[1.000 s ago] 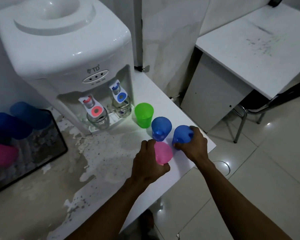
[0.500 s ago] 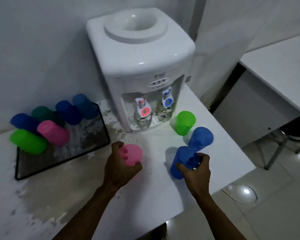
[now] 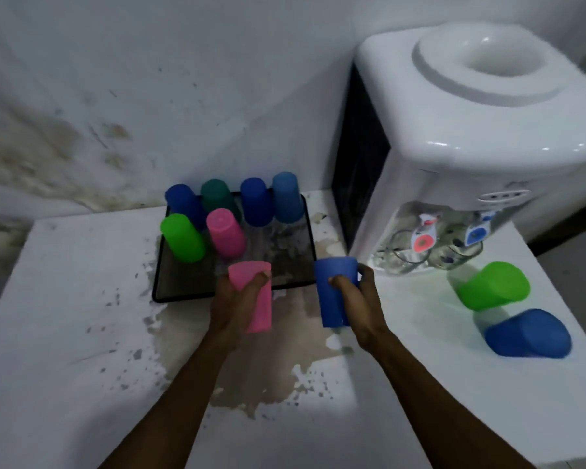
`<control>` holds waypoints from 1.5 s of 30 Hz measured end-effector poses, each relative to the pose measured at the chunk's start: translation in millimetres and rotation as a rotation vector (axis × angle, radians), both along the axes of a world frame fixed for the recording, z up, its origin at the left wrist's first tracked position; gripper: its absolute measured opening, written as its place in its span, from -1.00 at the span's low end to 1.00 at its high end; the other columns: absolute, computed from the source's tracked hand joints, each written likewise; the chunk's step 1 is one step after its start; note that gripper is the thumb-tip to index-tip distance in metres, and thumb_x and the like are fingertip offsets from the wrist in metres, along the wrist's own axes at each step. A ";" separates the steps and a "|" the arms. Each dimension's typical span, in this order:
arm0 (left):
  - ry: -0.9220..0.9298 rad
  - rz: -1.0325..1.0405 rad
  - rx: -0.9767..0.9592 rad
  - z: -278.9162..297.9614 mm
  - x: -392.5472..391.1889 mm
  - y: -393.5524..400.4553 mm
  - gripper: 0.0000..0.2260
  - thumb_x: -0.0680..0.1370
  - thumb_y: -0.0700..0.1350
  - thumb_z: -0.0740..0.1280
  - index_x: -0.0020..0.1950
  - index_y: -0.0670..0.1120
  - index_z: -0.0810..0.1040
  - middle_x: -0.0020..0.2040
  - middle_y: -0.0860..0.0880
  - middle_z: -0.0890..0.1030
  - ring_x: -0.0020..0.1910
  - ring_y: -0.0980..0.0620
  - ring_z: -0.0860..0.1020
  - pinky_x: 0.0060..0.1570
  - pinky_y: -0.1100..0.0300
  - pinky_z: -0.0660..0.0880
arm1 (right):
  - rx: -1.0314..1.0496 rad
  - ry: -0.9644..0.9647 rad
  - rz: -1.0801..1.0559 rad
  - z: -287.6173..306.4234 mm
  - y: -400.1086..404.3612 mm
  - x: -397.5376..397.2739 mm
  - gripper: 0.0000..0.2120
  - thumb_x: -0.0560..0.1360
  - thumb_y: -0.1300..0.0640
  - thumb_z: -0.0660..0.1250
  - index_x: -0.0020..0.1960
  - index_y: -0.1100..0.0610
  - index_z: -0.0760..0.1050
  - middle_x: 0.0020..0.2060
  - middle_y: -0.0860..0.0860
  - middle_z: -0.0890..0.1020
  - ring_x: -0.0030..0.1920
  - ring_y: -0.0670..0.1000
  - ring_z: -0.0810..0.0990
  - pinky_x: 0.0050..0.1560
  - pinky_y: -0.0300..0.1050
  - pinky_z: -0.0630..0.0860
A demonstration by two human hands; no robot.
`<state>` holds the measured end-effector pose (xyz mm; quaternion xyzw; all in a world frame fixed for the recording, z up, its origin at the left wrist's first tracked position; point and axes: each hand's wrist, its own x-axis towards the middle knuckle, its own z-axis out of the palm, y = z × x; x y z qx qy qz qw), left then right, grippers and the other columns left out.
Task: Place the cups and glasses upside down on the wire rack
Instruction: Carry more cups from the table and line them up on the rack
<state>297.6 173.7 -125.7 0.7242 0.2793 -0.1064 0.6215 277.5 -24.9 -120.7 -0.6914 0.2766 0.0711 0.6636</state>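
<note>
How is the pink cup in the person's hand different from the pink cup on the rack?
The pink cup in the left hand is gripped mouth-up above the counter's edge of the rack; the pink cup on the rack stands upside down, untouched. The held cup's rim faces the camera; the racked cup shows its closed base. Both look alike in colour and shape.

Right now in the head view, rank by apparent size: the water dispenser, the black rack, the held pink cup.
1. water dispenser, though nearness to the camera may inflate it
2. black rack
3. pink cup, held in the left hand
</note>
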 end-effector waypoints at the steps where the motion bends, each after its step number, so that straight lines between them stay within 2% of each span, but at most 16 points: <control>1: 0.018 -0.002 -0.001 0.4 5.9 10.4 -0.30 0.21 0.12 0.48 0.31 -0.04 0.43 0.15 -0.08 0.59 0.01 -0.08 0.58 -0.08 0.04 0.56 | -0.015 0.017 0.042 2.0 8.5 13.0 -0.47 0.37 0.11 0.41 0.26 0.01 0.25 0.03 0.10 0.52 -0.12 0.03 0.56 -0.16 -0.03 0.52; 3: 0.072 -0.006 0.037 2.0 16.0 27.6 -0.26 0.15 0.01 0.46 0.29 -0.14 0.39 0.13 -0.12 0.56 -0.03 -0.11 0.57 -0.12 0.04 0.55 | -0.085 0.043 0.122 6.1 21.2 35.2 -0.40 0.27 0.13 0.42 0.20 0.01 0.19 0.03 0.12 0.50 -0.11 0.07 0.56 -0.11 0.05 0.55; 4: 0.098 -0.018 0.068 1.8 20.5 36.8 -0.23 0.09 -0.01 0.46 0.28 -0.16 0.37 0.12 -0.13 0.54 -0.04 -0.12 0.56 -0.11 0.00 0.57 | -0.130 0.050 0.150 7.9 27.0 45.5 -0.41 0.28 0.16 0.44 0.17 0.03 0.18 0.04 0.12 0.50 -0.10 0.10 0.57 -0.07 0.08 0.56; 7: 0.131 -0.083 0.170 2.0 33.8 65.0 -0.13 0.01 0.05 0.48 0.28 -0.15 0.35 0.12 -0.14 0.54 -0.04 -0.13 0.56 -0.09 -0.07 0.59 | -0.319 0.041 0.195 11.3 45.5 75.8 -0.47 0.30 0.13 0.50 0.10 0.09 0.23 -0.03 0.07 0.48 -0.15 0.05 0.53 -0.15 -0.01 0.51; 9: 0.120 -0.132 0.271 6.5 38.7 79.9 -0.15 0.09 0.05 0.56 0.29 -0.16 0.31 0.12 -0.09 0.51 -0.02 -0.09 0.54 -0.09 -0.01 0.56 | -0.451 0.007 0.237 11.9 55.3 92.2 -0.45 0.24 0.00 0.52 0.07 0.08 0.29 -0.05 0.05 0.51 -0.16 0.06 0.54 -0.14 0.00 0.55; 12: 0.045 -0.169 0.489 11.4 45.3 103.2 -0.33 0.29 -0.05 0.57 0.25 -0.19 0.30 0.03 -0.05 0.41 -0.05 -0.07 0.45 -0.12 0.11 0.41 | -0.595 -0.042 0.289 9.8 71.6 111.7 -0.43 0.16 -0.12 0.48 0.08 0.03 0.38 -0.01 0.07 0.56 -0.02 0.13 0.56 -0.02 0.06 0.56; 16: -0.017 -0.215 0.657 14.5 48.7 126.9 -0.34 0.23 0.02 0.59 0.24 -0.11 0.46 0.05 -0.10 0.51 0.03 -0.16 0.53 -0.08 0.05 0.51 | -0.722 -0.060 0.333 11.1 91.0 132.7 -0.38 0.23 -0.03 0.51 0.21 0.09 0.40 0.11 0.09 0.54 0.10 0.14 0.52 0.02 -0.04 0.46; 18: 0.010 -0.232 0.719 15.3 51.9 132.2 -0.31 0.21 0.04 0.58 0.28 -0.08 0.47 0.10 -0.18 0.50 0.07 -0.22 0.53 -0.03 -0.03 0.54 | -0.763 -0.077 0.335 8.8 98.3 140.3 -0.36 0.22 -0.03 0.53 0.20 0.11 0.38 0.11 0.09 0.56 0.09 0.15 0.55 -0.01 -0.03 0.47; 23: 0.010 -0.214 0.754 10.6 62.2 138.7 -0.24 0.16 0.01 0.61 0.25 -0.13 0.36 0.16 -0.17 0.51 0.12 -0.24 0.52 0.04 -0.09 0.53 | -0.817 -0.086 0.358 -3.4 111.9 154.1 -0.39 0.20 0.04 0.55 0.14 0.14 0.37 0.12 0.12 0.56 0.12 0.19 0.54 0.01 0.07 0.53; 27: -0.002 -0.229 0.763 3.7 68.1 138.7 -0.22 0.16 0.01 0.61 0.27 -0.13 0.34 0.19 -0.16 0.52 0.15 -0.24 0.51 0.06 -0.10 0.50 | -0.792 -0.089 0.379 -14.0 118.4 160.7 -0.41 0.21 0.09 0.56 0.14 0.15 0.37 0.12 0.12 0.55 0.11 0.17 0.54 0.02 0.04 0.54; 32: -0.020 -0.253 0.729 -5.2 69.9 137.8 -0.22 0.17 -0.01 0.62 0.29 -0.12 0.35 0.20 -0.15 0.51 0.15 -0.20 0.51 0.08 -0.10 0.51 | -0.754 -0.113 0.370 -25.5 123.6 166.0 -0.43 0.18 0.14 0.56 0.10 0.12 0.38 0.07 0.10 0.57 0.05 0.16 0.56 0.02 0.14 0.58; 40: -0.033 -0.267 0.792 -14.7 67.1 137.8 -0.18 0.18 0.05 0.60 0.34 -0.09 0.32 0.23 -0.12 0.50 0.17 -0.20 0.51 0.06 -0.13 0.50 | -0.733 -0.143 0.375 -36.2 121.7 168.6 -0.39 0.18 0.12 0.58 0.14 0.10 0.37 0.11 0.08 0.56 0.09 0.14 0.54 0.06 0.14 0.56; 45: -0.036 -0.258 0.806 -19.1 62.8 136.9 -0.12 0.20 0.01 0.61 0.40 -0.09 0.24 0.28 -0.15 0.46 0.23 -0.21 0.46 0.09 -0.15 0.48 | -0.719 -0.144 0.386 -34.7 117.5 165.5 -0.32 0.18 0.09 0.60 0.18 0.08 0.33 0.15 0.07 0.55 0.12 0.14 0.54 0.05 0.14 0.56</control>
